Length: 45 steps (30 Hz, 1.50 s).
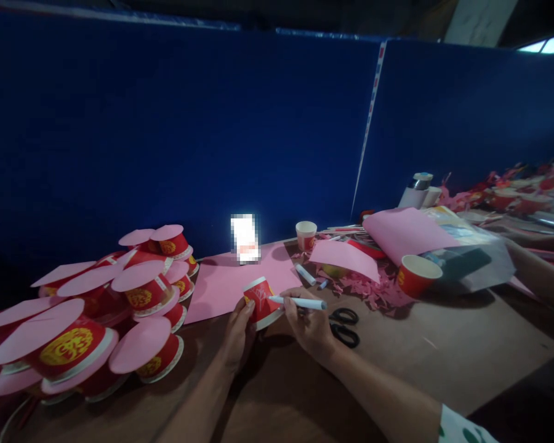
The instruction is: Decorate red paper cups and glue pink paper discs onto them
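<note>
Tilted in front of me is a red paper cup (259, 300) with pale lines drawn on its side. My left hand (240, 327) grips the cup from its left, fingers closed round it. A white marker pen (307, 303) sits between the closed fingers of my right hand (308, 326), its tip at or very near the drawn lines. Just right of that hand lies a pair of black-handled scissors (345, 326), its blades hidden. Behind the cup a sheet of pink paper (212, 295) lies flat on the table (406, 351).
At the left, several red cups with pink paper discs (141, 277) stand stacked. To the right are another red cup (420, 277), pink paper shreds (373, 292), a second marker (305, 274) and folded pink sheets (404, 237). Another person's arm (538, 274) reaches in; a blue partition (175, 123) rises behind.
</note>
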Tool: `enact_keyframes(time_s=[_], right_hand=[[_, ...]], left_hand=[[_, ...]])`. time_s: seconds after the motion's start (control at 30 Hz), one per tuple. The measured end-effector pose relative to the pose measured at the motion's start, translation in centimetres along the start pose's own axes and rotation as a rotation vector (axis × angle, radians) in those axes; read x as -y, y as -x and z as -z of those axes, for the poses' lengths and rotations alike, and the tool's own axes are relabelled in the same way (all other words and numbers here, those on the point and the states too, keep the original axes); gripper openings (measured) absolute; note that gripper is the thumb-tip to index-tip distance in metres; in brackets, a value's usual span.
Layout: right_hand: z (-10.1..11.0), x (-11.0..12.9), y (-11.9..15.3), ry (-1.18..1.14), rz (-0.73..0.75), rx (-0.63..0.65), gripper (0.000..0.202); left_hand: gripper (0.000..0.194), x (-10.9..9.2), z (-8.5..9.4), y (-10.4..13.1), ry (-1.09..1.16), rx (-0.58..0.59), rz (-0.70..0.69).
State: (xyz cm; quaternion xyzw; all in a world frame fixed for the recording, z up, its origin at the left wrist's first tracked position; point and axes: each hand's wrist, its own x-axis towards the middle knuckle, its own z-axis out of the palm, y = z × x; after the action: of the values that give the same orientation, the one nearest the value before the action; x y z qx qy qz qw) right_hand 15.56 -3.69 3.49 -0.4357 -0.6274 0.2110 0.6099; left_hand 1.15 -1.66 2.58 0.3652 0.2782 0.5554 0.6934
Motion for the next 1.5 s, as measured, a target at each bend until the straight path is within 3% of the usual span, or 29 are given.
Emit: enact_keyframes(time_s=[1.5], right_hand=[[0.12, 0.11, -0.24, 0.045, 0.006, -0.005, 0.009]], left_hand=[[0.018, 0.32, 0.47, -0.15, -0.028, -0.020, 0.005]])
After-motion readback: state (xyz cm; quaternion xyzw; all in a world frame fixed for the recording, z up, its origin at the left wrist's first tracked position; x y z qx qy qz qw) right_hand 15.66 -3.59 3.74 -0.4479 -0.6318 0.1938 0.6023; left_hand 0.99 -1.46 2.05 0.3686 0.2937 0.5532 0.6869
